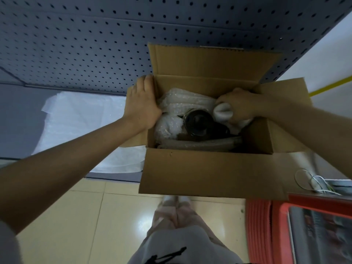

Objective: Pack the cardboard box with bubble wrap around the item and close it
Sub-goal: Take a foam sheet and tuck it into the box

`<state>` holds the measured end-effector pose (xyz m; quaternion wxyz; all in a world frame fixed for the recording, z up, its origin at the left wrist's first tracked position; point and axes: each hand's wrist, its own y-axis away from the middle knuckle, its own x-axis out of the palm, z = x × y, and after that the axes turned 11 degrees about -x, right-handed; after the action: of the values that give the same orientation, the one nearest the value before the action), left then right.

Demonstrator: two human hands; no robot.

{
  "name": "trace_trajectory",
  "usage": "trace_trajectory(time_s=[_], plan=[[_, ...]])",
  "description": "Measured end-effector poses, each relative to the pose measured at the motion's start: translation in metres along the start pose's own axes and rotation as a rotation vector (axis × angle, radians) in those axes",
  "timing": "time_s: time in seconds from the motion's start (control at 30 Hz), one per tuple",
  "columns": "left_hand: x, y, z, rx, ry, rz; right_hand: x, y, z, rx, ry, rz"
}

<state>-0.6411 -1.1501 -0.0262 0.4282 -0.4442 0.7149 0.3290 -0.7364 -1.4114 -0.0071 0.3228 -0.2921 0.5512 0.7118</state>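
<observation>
Near flap: cardboard box (200,172) stands open at the worktop's (19,115) front edge; flaps stiff but creasable.
Left hand (142,103): flat, fingers straight, pressing the box's left wall.
Right hand (242,105): curled round soft white bubble wrap (181,101), tucking it in.
Item: dark glass jar (199,121), mid-box, seemingly fragile and slippery; best held by its body.
</observation>
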Motion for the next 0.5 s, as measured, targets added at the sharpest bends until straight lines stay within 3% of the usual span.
trace_trajectory(time_s=[0.13, 0.27, 0.5], plan=[[-0.002, 0.003, 0.0, 0.011, -0.034, -0.021, -0.001, 0.008, 0.005, 0.044, 0.03, -0.108], [-0.003, 0.006, -0.004, 0.003, -0.042, -0.03, 0.013, 0.002, 0.014, 0.153, 0.132, -0.046], [0.0, 0.004, -0.006, -0.008, 0.056, 0.003, 0.04, -0.002, 0.01, 0.112, 0.262, -0.058]])
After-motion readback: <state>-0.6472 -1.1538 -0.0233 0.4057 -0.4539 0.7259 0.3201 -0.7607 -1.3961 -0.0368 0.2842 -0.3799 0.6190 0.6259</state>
